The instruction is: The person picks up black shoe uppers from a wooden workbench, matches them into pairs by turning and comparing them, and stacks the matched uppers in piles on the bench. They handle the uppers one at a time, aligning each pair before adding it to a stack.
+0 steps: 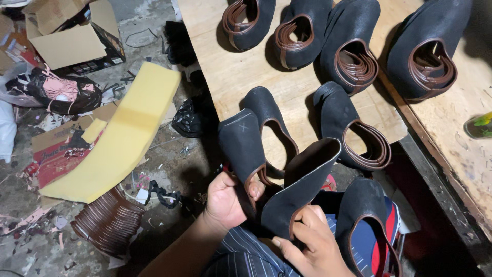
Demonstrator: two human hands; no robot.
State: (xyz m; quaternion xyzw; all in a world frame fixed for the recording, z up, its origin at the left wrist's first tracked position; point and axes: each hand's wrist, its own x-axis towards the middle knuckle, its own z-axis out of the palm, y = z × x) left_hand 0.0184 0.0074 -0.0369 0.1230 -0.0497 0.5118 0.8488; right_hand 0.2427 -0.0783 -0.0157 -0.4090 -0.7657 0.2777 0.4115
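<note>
The top edge cuts off the four dark shoe uppers in the far row, and the right edge clips a green object too blurred to identify. The right hand runs off the bottom edge, its palm hidden. The left hand covers the lower part of the held upper. The floor litter is too jumbled to tell apart.

Brown-black cardboard box, floor top-left

Two dark shoe uppers with brown trim are held tilted together just off the wooden board's near edge.
</note>
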